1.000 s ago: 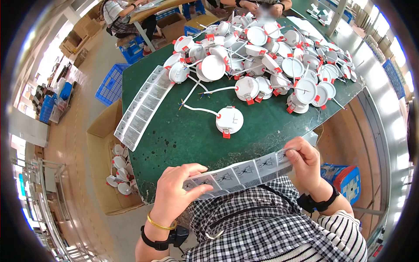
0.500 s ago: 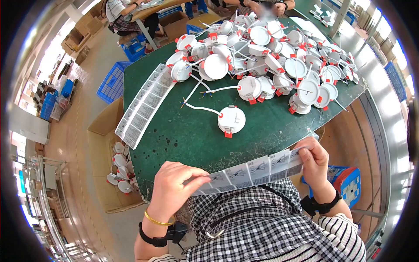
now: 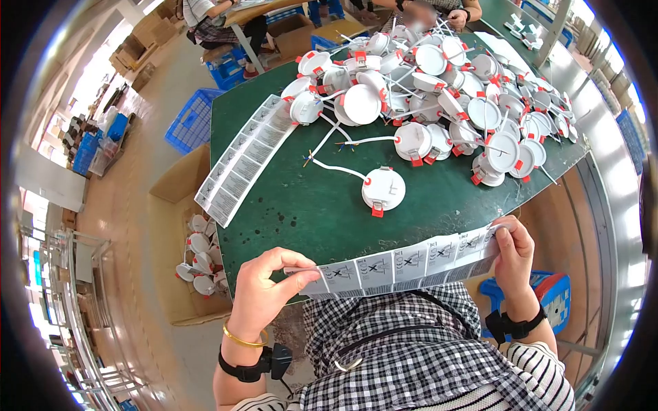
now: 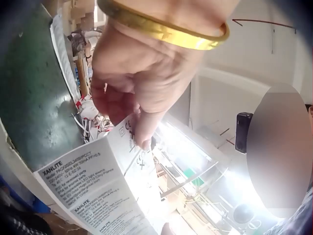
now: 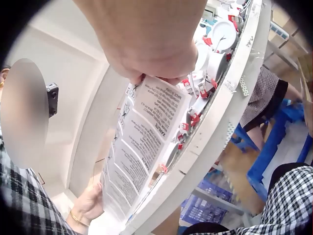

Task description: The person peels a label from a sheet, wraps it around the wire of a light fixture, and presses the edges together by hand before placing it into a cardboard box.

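A long strip of printed labels [image 3: 411, 264] stretches between both hands over the table's near edge. My left hand [image 3: 271, 277] pinches its left end between thumb and fingers. At the other end, my right hand [image 3: 513, 257] pinches the strip the same way. Printed text and a brand name face the left wrist view on the label sheet [image 4: 98, 188], which is creased lengthwise. On the green table [image 3: 308, 226] beyond, a single white round downlight [image 3: 384, 189] with red clips lies with its cable stretched to the left.
A large heap of similar downlights [image 3: 425, 103] covers the back of the table. Another label strip [image 3: 247, 161] lies along the left edge. On the floor stand a cardboard box [image 3: 168, 274] with several downlights, a blue crate [image 3: 192, 122] and a blue stool [image 3: 552, 301]. Another person [image 3: 449, 12] sits across.
The hands have drawn apart, so more of the strip shows stretched between them. Both keep their pinch on its ends. The head view has shifted, moving the table rightward in the picture.
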### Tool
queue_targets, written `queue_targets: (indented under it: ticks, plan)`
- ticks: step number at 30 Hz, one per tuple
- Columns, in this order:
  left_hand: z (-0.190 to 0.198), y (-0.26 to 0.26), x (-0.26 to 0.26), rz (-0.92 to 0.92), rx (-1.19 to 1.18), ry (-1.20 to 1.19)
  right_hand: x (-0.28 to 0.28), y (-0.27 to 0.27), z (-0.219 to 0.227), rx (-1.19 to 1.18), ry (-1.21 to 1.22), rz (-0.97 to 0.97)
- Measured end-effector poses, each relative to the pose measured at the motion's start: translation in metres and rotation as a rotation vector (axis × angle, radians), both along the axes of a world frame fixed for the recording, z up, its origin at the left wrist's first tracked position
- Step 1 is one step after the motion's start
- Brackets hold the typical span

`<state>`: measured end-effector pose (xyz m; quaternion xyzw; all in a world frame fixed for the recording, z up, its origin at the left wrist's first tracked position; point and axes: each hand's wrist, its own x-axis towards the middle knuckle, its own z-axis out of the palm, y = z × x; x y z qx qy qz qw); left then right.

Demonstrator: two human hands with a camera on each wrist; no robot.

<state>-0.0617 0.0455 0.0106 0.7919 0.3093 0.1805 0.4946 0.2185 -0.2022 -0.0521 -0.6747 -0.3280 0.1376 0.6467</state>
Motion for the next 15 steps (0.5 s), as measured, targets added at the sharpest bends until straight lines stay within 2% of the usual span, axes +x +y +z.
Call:
queue_targets:
  ticks: [8, 10, 15]
  plan:
    - [-0.019, 0.004, -0.010, 0.086, -0.271, -0.149, -0.003, 0.003, 0.002, 0.082, 0.035, 0.009]
    - [-0.022, 0.003, -0.007, 0.117, -0.505, -0.352, -0.005, 0.005, 0.003, 0.099, 0.034, -0.005]
    - [-0.016, -0.004, -0.001, 0.167, -0.608, -0.426, -0.006, 0.003, 0.004, 0.098, 0.012, -0.018]
